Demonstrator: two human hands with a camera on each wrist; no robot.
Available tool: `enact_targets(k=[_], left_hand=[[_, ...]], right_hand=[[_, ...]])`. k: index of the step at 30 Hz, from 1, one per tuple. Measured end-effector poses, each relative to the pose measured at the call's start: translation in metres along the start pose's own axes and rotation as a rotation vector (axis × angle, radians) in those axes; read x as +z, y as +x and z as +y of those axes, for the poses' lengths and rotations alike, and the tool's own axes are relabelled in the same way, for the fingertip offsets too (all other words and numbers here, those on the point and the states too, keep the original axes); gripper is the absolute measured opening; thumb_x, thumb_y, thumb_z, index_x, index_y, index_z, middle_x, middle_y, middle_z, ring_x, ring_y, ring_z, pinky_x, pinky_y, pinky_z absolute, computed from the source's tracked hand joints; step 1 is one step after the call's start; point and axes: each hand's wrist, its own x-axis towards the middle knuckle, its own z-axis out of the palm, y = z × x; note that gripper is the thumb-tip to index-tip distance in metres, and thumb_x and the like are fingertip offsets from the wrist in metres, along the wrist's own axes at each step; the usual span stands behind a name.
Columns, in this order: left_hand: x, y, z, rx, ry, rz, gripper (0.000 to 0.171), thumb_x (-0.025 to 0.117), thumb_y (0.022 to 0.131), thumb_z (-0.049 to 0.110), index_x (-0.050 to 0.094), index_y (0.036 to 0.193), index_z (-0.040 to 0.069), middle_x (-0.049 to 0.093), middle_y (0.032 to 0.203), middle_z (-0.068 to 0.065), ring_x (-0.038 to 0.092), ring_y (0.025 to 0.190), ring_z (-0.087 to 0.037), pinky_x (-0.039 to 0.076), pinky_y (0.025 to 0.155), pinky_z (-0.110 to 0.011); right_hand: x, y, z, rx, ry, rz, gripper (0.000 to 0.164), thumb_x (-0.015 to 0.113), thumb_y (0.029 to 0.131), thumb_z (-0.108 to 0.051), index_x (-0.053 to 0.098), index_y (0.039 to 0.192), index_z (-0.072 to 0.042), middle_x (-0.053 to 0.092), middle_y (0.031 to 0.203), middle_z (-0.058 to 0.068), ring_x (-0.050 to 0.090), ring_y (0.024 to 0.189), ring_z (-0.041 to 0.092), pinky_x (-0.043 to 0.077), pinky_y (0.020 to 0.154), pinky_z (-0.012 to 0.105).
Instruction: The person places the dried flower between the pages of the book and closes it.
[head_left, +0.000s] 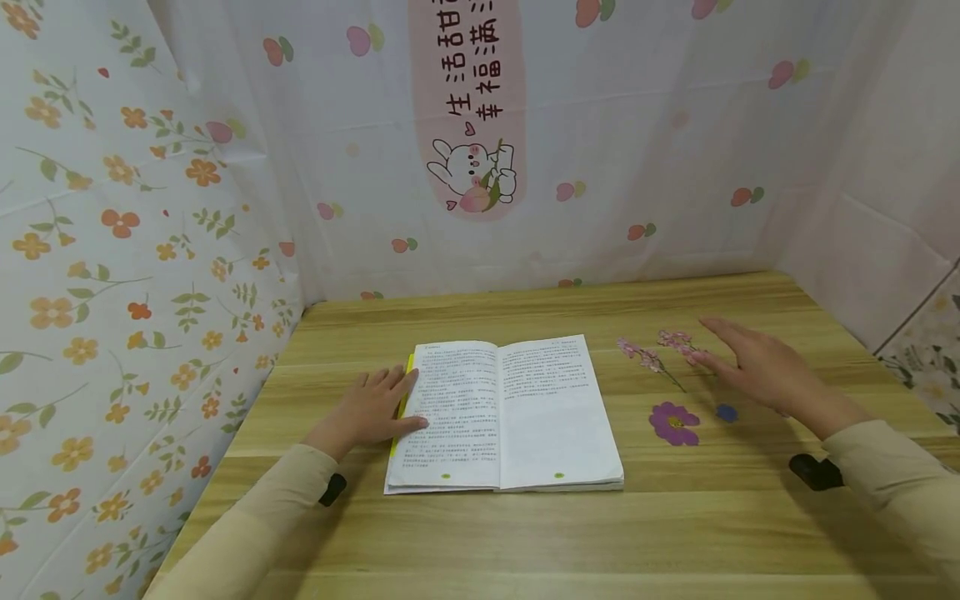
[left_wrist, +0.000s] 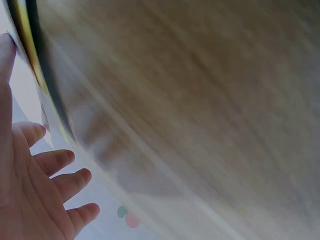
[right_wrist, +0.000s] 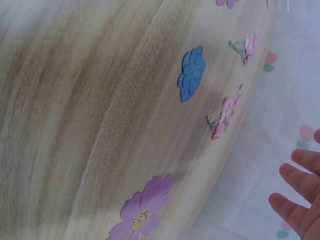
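Observation:
An open book (head_left: pixel 551 429) with printed pages lies flat on the wooden table, a yellow edge showing at its left. My left hand (head_left: pixel 372 408) rests at that left edge, fingers spread and thumb on the page. To the right of the book, my right hand (head_left: pixel 761 371) hovers with straight fingers above the table, holding nothing. Near it lie pink flower sprigs (head_left: pixel 645 357), a purple flower (head_left: pixel 673 423) with a yellow centre and a small blue flower (head_left: pixel 726 412). In the right wrist view the blue flower (right_wrist: pixel 192 74) shows layered petals.
Patterned white cloth (head_left: pixel 337 167) hangs behind the table and along the left side. The wooden tabletop (head_left: pixel 487 542) extends in front of the book. Another purple flower (right_wrist: pixel 226 3) is cut off at the top of the right wrist view.

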Motion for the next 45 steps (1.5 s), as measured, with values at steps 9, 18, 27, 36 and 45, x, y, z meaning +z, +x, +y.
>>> enact_targets(k=[9, 18, 27, 36, 45], left_hand=[[0.007, 0.001, -0.001, -0.007, -0.042, -0.034, 0.087, 0.045, 0.091, 0.069, 0.03, 0.153, 0.009, 0.035, 0.149, -0.024, 0.036, 0.134, -0.042, 0.03, 0.102, -0.061], [0.009, 0.003, 0.0, -0.005, -0.095, -0.051, 0.087, 0.047, 0.092, 0.066, 0.029, 0.153, 0.006, 0.031, 0.149, -0.026, 0.031, 0.135, -0.044, 0.032, 0.103, -0.058], [0.011, 0.003, 0.001, -0.005, -0.121, -0.044, 0.084, 0.048, 0.094, 0.062, 0.03, 0.152, 0.004, 0.029, 0.149, -0.027, 0.03, 0.135, -0.045, 0.03, 0.103, -0.06], [0.016, 0.002, 0.0, 0.007, -0.089, -0.025, 0.082, 0.048, 0.095, 0.06, 0.03, 0.152, 0.004, 0.03, 0.148, -0.028, 0.031, 0.134, -0.046, 0.031, 0.101, -0.061], [0.018, 0.003, 0.0, -0.003, -0.132, -0.034, 0.084, 0.049, 0.094, 0.061, 0.029, 0.152, 0.004, 0.028, 0.149, -0.028, 0.029, 0.135, -0.046, 0.029, 0.102, -0.062]], right_hand=[[0.001, 0.002, 0.006, 0.099, 0.128, -0.104, 0.075, 0.044, 0.1, -0.054, 0.025, 0.153, -0.005, 0.05, 0.05, 0.009, 0.041, 0.027, 0.015, 0.041, 0.035, 0.034], [0.006, 0.011, 0.015, 0.062, 0.149, -0.038, 0.063, 0.051, 0.101, -0.04, 0.04, 0.142, 0.007, 0.061, 0.103, 0.036, 0.06, 0.066, 0.036, 0.048, 0.072, 0.054], [0.019, 0.019, 0.026, 0.17, 0.309, -0.066, 0.061, 0.052, 0.101, -0.036, 0.042, 0.135, 0.014, 0.049, 0.125, 0.039, 0.05, 0.111, 0.054, 0.045, 0.086, 0.059], [0.029, 0.022, 0.034, 0.256, 0.352, -0.098, 0.065, 0.055, 0.099, -0.039, 0.042, 0.132, 0.017, 0.049, 0.122, 0.039, 0.051, 0.107, 0.051, 0.046, 0.084, 0.055], [0.038, 0.023, 0.036, 0.348, 0.457, -0.105, 0.072, 0.06, 0.094, -0.048, 0.045, 0.131, 0.013, 0.043, 0.127, 0.037, 0.047, 0.109, 0.048, 0.045, 0.084, 0.052]])
